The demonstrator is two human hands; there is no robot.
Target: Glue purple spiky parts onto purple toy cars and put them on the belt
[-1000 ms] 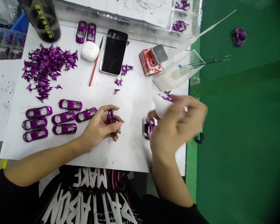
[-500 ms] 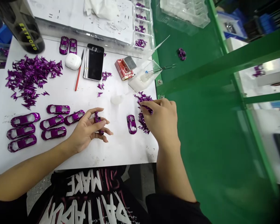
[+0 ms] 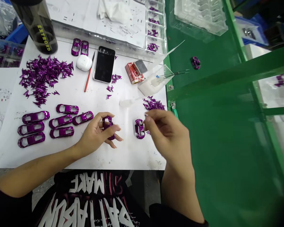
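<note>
My left hand [image 3: 97, 134] grips a purple toy car body [image 3: 108, 122] between thumb and fingers, just above the white table. My right hand [image 3: 167, 135] is closed in a pinch; something tiny shows at its fingertips, too small to name. Close to those fingertips lies another purple car body [image 3: 139, 128] on the paper. Behind the right hand spreads a small pile of shiny purple pieces [image 3: 153, 103], partly covered by the hand. Several finished-looking purple car shells [image 3: 61, 121] lie in rows left of my left hand.
A large heap of jagged purple pieces [image 3: 44, 75] lies at left. Behind stand a dark bottle [image 3: 41, 31], white earbud case [image 3: 84, 63], red pencil [image 3: 87, 80], phone [image 3: 104, 64], red packet [image 3: 134, 73] and white holder with thin tools [image 3: 153, 83]. A compartment tray [image 3: 156, 37] borders the back.
My right hand has drawn back from the small purple pile toward me, fingertips pinched. The car body in my left hand has turned more toward the camera. The whole view has shifted slightly.
</note>
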